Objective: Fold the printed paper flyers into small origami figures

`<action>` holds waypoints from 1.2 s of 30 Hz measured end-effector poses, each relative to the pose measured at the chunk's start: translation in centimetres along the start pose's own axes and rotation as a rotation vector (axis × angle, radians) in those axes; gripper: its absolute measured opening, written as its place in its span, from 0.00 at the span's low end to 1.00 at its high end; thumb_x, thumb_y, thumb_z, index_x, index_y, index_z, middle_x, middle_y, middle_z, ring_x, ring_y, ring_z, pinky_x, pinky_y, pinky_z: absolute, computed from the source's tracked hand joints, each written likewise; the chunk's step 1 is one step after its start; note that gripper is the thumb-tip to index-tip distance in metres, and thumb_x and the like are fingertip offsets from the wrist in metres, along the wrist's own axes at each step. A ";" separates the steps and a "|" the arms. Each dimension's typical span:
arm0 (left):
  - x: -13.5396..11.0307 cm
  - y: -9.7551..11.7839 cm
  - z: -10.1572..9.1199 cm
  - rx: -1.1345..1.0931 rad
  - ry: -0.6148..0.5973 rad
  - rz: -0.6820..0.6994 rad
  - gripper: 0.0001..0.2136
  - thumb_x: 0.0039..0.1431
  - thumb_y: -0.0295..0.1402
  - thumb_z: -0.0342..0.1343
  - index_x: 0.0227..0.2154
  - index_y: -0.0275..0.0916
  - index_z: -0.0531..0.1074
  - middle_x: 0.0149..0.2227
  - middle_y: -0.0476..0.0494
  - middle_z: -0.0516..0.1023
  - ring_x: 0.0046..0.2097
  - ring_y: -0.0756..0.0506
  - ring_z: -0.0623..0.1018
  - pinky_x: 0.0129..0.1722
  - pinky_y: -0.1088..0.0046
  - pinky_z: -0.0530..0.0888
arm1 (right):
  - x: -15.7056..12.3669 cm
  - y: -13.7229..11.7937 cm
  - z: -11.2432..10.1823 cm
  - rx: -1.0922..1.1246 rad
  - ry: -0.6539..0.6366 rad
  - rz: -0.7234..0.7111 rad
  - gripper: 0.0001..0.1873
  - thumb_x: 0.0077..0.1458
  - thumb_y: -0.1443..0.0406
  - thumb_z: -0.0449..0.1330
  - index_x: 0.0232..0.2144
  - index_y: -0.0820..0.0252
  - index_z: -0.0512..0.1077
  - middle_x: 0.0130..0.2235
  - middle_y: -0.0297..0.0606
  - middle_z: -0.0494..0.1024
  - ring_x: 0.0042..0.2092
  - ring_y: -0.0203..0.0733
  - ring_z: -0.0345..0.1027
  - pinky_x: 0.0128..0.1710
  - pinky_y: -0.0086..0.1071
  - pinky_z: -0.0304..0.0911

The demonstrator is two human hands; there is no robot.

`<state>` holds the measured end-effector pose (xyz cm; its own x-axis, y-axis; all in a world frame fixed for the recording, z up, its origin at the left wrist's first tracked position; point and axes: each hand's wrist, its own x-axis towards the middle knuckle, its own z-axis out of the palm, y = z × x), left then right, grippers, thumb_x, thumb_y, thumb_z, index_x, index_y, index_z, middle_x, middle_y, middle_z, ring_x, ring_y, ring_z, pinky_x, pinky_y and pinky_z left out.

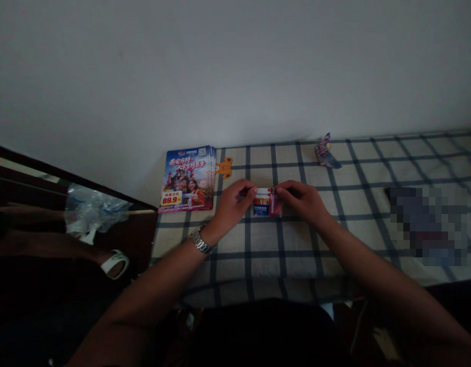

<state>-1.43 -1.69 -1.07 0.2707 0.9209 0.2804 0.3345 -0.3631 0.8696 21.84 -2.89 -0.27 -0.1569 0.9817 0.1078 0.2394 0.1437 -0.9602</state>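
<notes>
Between my two hands is a small folded flyer (262,208), white, blue and pink with printed text. My left hand (237,198), with a metal watch on its wrist, pinches the flyer's left edge between thumb and finger. On the other side, my right hand (299,199) has its thumb and fingers closed on the upper right edge. A stack of colourful printed flyers (189,176) lies to the left of my left hand. Beyond my right hand, near the wall, stands a folded paper piece (325,153) in similar colours.
The checked cloth (296,242) covers the surface under my hands, with an orange cartoon bear (225,167) by the flyer stack. A pixelated dark object (424,224) lies at right. At left are a clear plastic bag (90,211) and another person's limb with a white band (115,264).
</notes>
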 end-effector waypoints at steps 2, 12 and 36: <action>0.0 -0.1 0.0 0.002 0.002 -0.009 0.16 0.71 0.47 0.55 0.36 0.40 0.74 0.34 0.48 0.78 0.36 0.48 0.76 0.38 0.73 0.73 | 0.0 0.0 0.0 -0.002 -0.004 -0.002 0.18 0.60 0.47 0.66 0.36 0.56 0.80 0.35 0.38 0.84 0.37 0.45 0.77 0.39 0.37 0.72; 0.0 0.2 0.1 -0.012 -0.008 -0.011 0.14 0.71 0.46 0.55 0.36 0.40 0.75 0.34 0.48 0.78 0.36 0.48 0.77 0.38 0.73 0.74 | 0.0 0.0 -0.2 -0.065 -0.019 -0.013 0.20 0.63 0.47 0.63 0.34 0.57 0.79 0.33 0.38 0.83 0.35 0.44 0.76 0.36 0.36 0.70; 0.1 0.1 0.1 -0.073 -0.024 -0.049 0.16 0.69 0.49 0.57 0.38 0.40 0.74 0.34 0.48 0.77 0.36 0.48 0.77 0.36 0.74 0.74 | 0.1 0.4 0.0 0.062 -0.031 0.005 0.19 0.59 0.47 0.67 0.41 0.55 0.78 0.37 0.37 0.83 0.39 0.45 0.77 0.40 0.38 0.74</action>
<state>-1.24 -1.67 -0.98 0.2778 0.9332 0.2279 0.2814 -0.3059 0.9095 21.93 -2.77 -0.67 -0.1855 0.9779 0.0962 0.1804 0.1302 -0.9749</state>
